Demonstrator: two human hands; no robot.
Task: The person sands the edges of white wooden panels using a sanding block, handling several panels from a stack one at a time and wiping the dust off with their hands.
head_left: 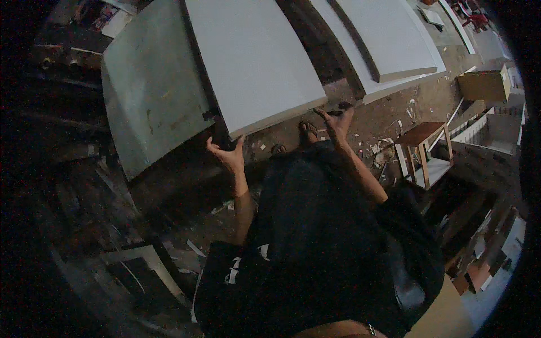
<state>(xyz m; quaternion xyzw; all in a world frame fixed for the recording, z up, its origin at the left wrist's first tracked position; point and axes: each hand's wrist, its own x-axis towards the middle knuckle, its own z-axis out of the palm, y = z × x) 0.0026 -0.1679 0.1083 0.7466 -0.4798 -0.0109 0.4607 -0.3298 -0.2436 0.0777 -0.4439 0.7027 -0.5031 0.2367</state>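
Note:
A long white panel (253, 62) with a thick pale edge stretches away from me, its near end in front of my body. At its near left corner is my left hand (228, 156), thumb up against the edge and the other fingers spread apart to the left. By the near right corner my right hand (338, 125) has its thumb close to the panel's edge, with the fingers apart from it. Neither hand wraps round the panel. Whether the right thumb presses on the edge I cannot tell in the dim light.
To the left lies a large greenish board (152, 90). More white panels (389, 39) are stacked at the right. A small wooden frame (426, 155) stands on the littered floor (375, 127), with a brown box (483, 84) beyond. Board offcuts (479, 276) lie at the lower right.

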